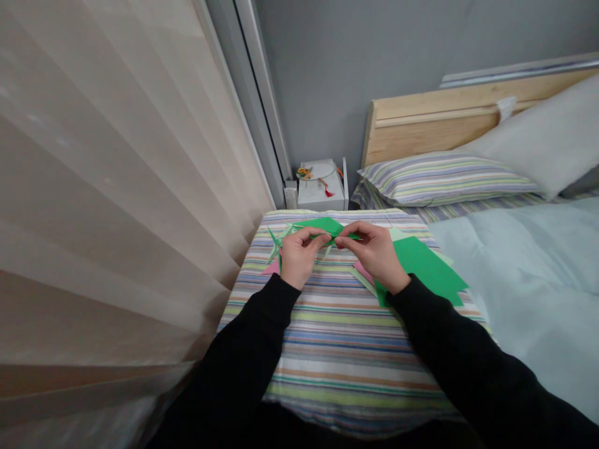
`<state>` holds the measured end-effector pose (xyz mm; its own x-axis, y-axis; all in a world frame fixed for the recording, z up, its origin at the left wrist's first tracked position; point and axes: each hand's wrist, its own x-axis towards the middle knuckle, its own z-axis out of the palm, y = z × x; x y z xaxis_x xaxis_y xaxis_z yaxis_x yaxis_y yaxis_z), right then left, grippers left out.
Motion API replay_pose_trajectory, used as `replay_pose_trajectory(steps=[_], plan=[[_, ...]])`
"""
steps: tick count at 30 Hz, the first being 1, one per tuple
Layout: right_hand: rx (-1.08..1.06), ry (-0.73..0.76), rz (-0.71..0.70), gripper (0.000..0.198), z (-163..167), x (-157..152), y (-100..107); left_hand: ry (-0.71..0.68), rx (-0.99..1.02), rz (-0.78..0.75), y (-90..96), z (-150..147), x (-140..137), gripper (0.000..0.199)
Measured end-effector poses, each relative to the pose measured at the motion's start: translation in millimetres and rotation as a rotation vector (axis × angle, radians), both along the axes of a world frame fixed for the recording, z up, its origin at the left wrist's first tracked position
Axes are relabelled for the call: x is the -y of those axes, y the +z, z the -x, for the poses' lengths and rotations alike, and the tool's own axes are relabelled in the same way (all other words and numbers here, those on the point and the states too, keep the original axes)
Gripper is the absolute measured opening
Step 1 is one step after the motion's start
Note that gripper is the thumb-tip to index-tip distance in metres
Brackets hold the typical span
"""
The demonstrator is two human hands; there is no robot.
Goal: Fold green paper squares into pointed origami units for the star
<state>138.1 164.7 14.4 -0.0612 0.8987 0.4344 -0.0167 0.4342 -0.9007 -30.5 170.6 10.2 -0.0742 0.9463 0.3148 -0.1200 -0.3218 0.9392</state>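
My left hand and my right hand meet above the striped cloth. Both are closed, pinching a small folded piece of green paper between thumbs and fingertips. Much of that piece is hidden by the fingers. Just behind it lies a flat green sheet. Thin, pointed green paper pieces and a bit of pink paper are beside my left hand. Under and beyond my right wrist rest larger green sheets, with another pink piece and pale green edges showing.
A striped cloth covers the table. Beyond it, a white bedside cabinet holds a hoop and small orange and red items. A pale curtain hangs on the left. To the right is a bed with a light blue cover and a striped pillow.
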Motion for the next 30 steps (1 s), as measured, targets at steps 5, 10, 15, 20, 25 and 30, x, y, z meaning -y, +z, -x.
replay_pose_trajectory(steps=[5, 10, 15, 20, 25, 30], plan=[[0.059, -0.027, -0.027, 0.023, -1.2, 0.6, -2.0, 0.019, 0.011, 0.003, 1.1, -0.9, 1.2, 0.026], [0.005, -0.031, 0.003, 0.024, 0.3, 2.0, -2.0, 0.043, 0.044, 0.012, 2.0, -2.1, 3.0, 0.031], [-0.046, -0.056, -0.009, 0.025, 2.4, 2.6, -0.4, 0.038, 0.066, 0.027, 4.1, -3.6, 5.6, 0.037], [-0.05, -0.082, -0.022, 0.022, 1.5, 0.0, -2.4, -0.032, 0.11, 0.081, 4.5, -3.1, 6.9, 0.038], [-0.068, -0.11, 0.008, 0.017, 2.0, -0.9, -3.6, -0.023, 0.096, 0.084, 2.0, -2.4, 5.3, 0.038], [-0.053, -0.147, 0.016, 0.016, 2.1, -1.0, -3.6, -0.067, 0.1, 0.095, 2.3, -2.1, 5.1, 0.039]])
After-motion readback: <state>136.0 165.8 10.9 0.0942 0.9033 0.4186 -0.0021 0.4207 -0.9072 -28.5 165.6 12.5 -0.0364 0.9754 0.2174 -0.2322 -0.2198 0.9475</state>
